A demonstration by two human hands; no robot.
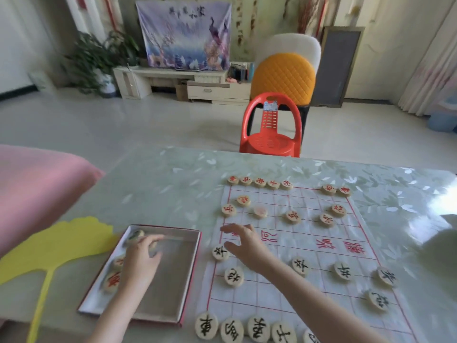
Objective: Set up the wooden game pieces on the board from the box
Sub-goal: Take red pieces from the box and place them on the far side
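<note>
A white paper board (pixel 272 293) with red grid lines lies on the table. Red-marked wooden pieces (pixel 259 181) line its far side, and black-marked pieces (pixel 233 276) stand on the near side. The shallow red-edged box (pixel 191 266) sits left of the board with a few pieces (pixel 112 280) along its left wall. My left hand (pixel 142 261) reaches into the box, fingers curled over a blurred piece (pixel 152 245). My right hand (pixel 243 246) hovers over the board's left middle with spread fingers and holds nothing. A blurred red piece (pixel 260 211) lies just beyond it.
A yellow leaf-shaped fan (pixel 57 243) lies left of the box, beside a pink cushion (pixel 37 189). A red plastic chair (pixel 272 129) stands past the table's far edge. Something white (pixel 442 238) shows at the right edge of the table.
</note>
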